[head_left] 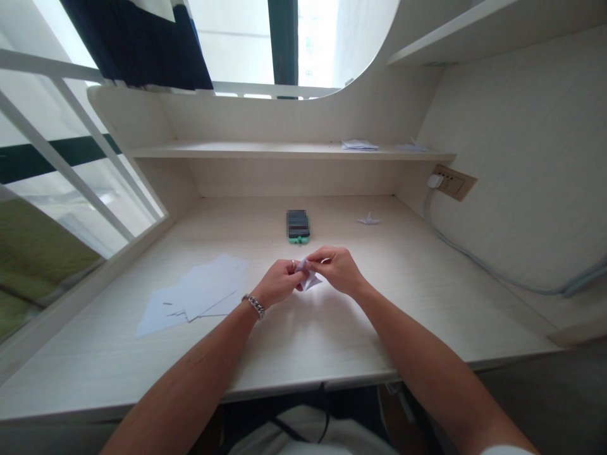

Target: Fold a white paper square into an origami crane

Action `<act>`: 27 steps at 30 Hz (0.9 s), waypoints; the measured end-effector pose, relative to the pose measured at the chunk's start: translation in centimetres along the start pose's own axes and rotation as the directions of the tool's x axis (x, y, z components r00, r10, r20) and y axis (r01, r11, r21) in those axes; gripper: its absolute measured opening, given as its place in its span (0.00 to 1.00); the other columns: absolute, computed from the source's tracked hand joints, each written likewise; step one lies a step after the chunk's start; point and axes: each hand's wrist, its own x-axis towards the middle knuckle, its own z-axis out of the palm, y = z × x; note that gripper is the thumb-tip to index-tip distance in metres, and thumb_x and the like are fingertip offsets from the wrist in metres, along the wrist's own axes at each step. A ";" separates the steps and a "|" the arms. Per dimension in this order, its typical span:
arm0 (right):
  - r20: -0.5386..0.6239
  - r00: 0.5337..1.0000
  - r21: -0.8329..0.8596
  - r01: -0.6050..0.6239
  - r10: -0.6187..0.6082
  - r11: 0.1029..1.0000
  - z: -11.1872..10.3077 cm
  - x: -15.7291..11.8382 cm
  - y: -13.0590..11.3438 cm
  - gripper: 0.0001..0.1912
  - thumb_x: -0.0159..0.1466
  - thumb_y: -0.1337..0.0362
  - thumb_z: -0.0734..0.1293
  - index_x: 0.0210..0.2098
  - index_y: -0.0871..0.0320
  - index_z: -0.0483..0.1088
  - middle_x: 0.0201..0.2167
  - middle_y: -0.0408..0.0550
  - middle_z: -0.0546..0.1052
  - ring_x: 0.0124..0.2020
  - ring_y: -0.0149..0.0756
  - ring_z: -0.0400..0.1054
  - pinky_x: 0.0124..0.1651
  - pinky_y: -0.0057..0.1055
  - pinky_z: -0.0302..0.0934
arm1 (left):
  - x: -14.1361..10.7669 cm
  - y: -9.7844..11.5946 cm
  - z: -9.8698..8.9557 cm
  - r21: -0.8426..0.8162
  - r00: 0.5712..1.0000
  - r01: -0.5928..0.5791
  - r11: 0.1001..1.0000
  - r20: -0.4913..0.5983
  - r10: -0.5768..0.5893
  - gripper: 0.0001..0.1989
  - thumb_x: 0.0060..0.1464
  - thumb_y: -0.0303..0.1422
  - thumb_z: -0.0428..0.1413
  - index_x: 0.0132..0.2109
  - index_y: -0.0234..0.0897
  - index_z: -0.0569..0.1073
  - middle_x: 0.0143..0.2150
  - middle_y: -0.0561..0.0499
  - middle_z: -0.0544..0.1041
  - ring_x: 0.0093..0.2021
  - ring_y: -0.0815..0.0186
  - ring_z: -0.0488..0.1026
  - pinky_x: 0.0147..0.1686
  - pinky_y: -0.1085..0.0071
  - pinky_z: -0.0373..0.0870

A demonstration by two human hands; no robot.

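A small piece of folded white paper is held between my two hands, above the middle of the desk. My left hand, with a ring on a finger and a chain bracelet at the wrist, pinches its left side. From the upper right, my right hand grips the top of the same paper with thumb and fingers. Part of the paper is hidden behind the fingers. Farther back on the desk stands a small folded paper crane.
White paper sheets lie on the desk at the left. A phone with a green edge lies beyond my hands. Folded papers rest on the shelf. A grey cable runs from the wall socket along the right side.
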 end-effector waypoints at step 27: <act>0.008 0.999 0.116 -0.049 0.048 0.992 -0.7 0.2 -0.2 0.09 0.53 0.61 0.73 0.33 0.57 0.81 0.31 0.50 0.82 0.33 0.38 0.74 0.37 0.32 0.66 | -0.2 0.5 0.1 -0.159 0.999 0.037 0.987 -0.005 -0.039 0.24 0.53 0.51 0.56 0.26 0.32 0.72 0.21 0.51 0.71 0.23 0.68 0.70 0.26 0.70 0.71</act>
